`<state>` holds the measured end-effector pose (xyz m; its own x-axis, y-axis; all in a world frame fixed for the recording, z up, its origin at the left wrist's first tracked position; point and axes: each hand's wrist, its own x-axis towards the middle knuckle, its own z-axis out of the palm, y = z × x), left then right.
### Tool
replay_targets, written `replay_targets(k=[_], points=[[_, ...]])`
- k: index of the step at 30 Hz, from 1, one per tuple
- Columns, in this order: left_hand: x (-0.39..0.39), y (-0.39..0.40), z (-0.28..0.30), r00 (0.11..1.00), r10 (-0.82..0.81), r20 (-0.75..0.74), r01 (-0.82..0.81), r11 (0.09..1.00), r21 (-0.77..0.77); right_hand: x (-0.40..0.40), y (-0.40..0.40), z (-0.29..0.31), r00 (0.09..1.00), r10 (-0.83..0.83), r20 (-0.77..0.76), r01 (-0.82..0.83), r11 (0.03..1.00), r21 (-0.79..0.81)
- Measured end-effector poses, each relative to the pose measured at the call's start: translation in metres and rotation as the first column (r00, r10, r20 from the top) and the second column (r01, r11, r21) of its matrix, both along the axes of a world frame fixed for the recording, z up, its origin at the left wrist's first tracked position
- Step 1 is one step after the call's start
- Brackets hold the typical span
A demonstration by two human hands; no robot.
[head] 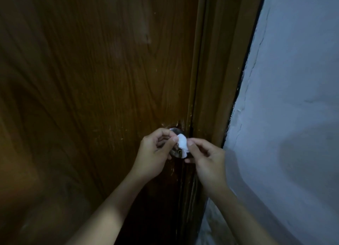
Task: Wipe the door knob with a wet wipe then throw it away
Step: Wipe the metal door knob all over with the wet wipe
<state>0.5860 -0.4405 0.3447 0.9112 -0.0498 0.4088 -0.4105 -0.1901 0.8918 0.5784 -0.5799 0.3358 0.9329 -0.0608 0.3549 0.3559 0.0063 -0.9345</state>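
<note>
A small crumpled white wet wipe [182, 145] is pinched between the fingertips of both hands, right in front of a round metal door knob [176, 153]. My left hand [156, 151] holds the wipe's left edge with thumb and fingers. My right hand [206, 157] holds its right edge. The knob sits on the right side of a dark brown wooden door [91, 79] and is mostly hidden behind the wipe and my fingers; only its upper rim and lower face show.
The wooden door frame [218, 79] runs up beside the knob. A pale painted wall [293, 98] with cracks along the frame fills the right side. The light is dim.
</note>
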Motion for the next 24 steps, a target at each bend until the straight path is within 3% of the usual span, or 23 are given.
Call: replay_targets(k=[4, 9, 14, 16, 19, 21, 24], points=[[-0.003, 0.002, -0.002, 0.998, -0.006, -0.058, 0.002, 0.998, -0.060, 0.003, -0.002, -0.001, 0.996, -0.085, 0.034, 0.086, 0.996, -0.024], [-0.005, 0.009, -0.008, 0.988, -0.048, -0.150, 0.005, 0.962, -0.274, 0.003, -0.001, -0.005, 0.989, -0.133, 0.056, 0.135, 0.991, -0.026], [-0.007, 0.014, -0.011, 0.956, -0.198, -0.216, 0.019, 0.778, -0.628, 0.006, -0.003, -0.011, 0.977, -0.213, 0.023, 0.212, 0.977, 0.025], [-0.008, 0.014, -0.013, 0.948, -0.201, -0.246, 0.026, 0.822, -0.569, 0.005, -0.003, -0.009, 0.981, -0.187, 0.061, 0.188, 0.982, -0.016], [-0.010, 0.005, -0.017, 0.964, -0.145, -0.225, 0.089, 0.967, -0.240, 0.003, 0.001, -0.004, 0.993, -0.065, 0.099, 0.073, 0.995, -0.075], [-0.011, 0.001, -0.018, 0.967, -0.170, -0.191, 0.149, 0.982, -0.117, 0.004, 0.003, -0.003, 0.994, -0.029, 0.105, 0.038, 0.996, -0.085], [-0.013, 0.000, -0.016, 0.932, -0.255, -0.258, 0.239, 0.967, -0.091, 0.008, 0.004, -0.004, 0.982, -0.058, 0.180, 0.083, 0.988, -0.133]])
